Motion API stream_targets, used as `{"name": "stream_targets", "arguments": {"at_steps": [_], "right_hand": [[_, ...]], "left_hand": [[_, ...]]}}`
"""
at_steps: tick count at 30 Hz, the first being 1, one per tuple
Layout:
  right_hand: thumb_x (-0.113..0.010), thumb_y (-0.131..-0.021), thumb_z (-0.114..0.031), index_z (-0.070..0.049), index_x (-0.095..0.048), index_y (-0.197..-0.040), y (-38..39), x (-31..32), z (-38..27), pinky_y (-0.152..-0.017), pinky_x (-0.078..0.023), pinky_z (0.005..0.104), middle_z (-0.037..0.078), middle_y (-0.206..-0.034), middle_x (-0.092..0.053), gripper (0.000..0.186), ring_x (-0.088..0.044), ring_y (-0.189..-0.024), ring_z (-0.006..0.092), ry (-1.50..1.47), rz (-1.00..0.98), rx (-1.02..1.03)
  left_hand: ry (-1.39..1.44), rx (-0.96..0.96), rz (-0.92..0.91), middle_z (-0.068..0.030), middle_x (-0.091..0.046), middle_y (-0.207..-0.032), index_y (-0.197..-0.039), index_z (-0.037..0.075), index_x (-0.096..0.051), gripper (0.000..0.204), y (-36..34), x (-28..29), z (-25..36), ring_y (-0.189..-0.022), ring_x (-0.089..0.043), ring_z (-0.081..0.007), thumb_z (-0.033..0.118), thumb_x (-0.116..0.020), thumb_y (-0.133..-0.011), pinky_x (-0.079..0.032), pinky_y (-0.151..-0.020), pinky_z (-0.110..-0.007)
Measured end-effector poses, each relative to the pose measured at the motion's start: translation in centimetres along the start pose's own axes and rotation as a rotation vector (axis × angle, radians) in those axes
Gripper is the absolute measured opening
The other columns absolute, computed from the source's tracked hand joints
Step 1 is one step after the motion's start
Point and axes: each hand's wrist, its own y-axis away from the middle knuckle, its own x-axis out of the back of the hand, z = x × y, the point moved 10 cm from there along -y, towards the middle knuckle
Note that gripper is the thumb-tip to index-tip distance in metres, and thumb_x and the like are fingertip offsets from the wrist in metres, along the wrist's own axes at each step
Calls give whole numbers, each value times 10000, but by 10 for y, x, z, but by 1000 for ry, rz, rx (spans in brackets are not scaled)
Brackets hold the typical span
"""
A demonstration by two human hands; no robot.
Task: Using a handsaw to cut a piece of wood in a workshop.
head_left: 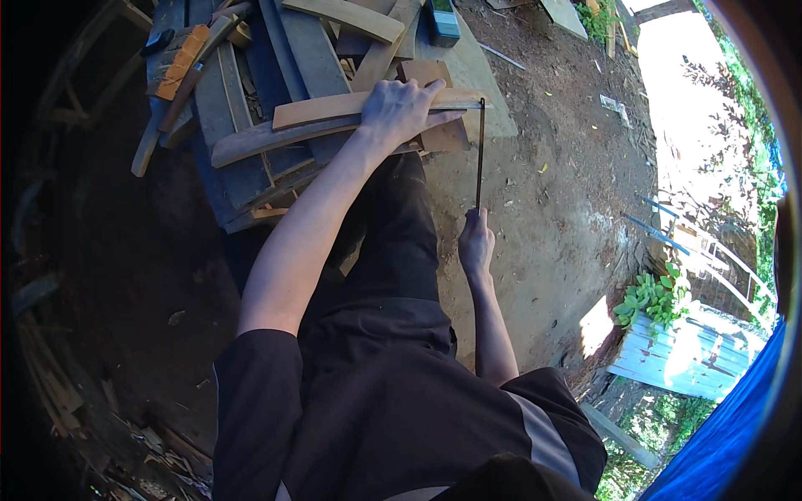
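Observation:
My left hand [393, 115] presses on a pale, slightly curved wooden strip [322, 110], its fingers wrapped over it. A browner curved piece [255, 146] lies below the strip, and a brown wooden block [447, 140] sits at its right end. My right hand [476, 242] is closed on the lower end of a long, thin, dark tool [480, 167], lower right of my left hand. The tool's upper end meets the strip's right end; I cannot make out its exact shape.
Stacked grey planks [326, 63] fill the upper left, with orange blocks [180, 65] and a teal box [443, 25]. My leg [393, 234] is beside the stack, over dirt ground. Plants [656, 301], a corrugated sheet [668, 359] and a blue tarp [723, 434] are at the right.

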Motion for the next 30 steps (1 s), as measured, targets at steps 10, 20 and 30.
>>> {"name": "stream_targets", "arguments": {"at_steps": [10, 20, 30], "right_hand": [[-455, -1047, -240, -60, -503, -1052, -70, 26, -66, -598, -458, 583, 269, -751, -644, 187, -638, -705, 475, 43, 10, 36], [-481, -1032, -205, -94, -539, -1082, -121, 31, -94, -626, -483, 577, 238, -821, -683, 135, -657, -753, 465, 19, 78, 112], [-456, -1044, -200, -69, -498, -1067, -3, -3, -11, -555, -444, 570, 264, -710, -629, 140, -638, -679, 468, -52, 31, 20]], "left_hand": [[-6, -32, -6, -126, -717, -743, -1131, 115, -656, 675, 7, 4, 5, -705, -735, -266, 723, -491, -890, -591, -616, -384], [-18, 18, -39, -120, -723, -801, -1172, 134, -671, 711, 4, -2, 3, -721, -733, -276, 753, -524, -854, -597, -630, -402], [33, 13, -79, -145, -717, -792, -1202, 135, -651, 703, 2, -2, 6, -717, -734, -270, 740, -507, -874, -593, -612, -391]]}}
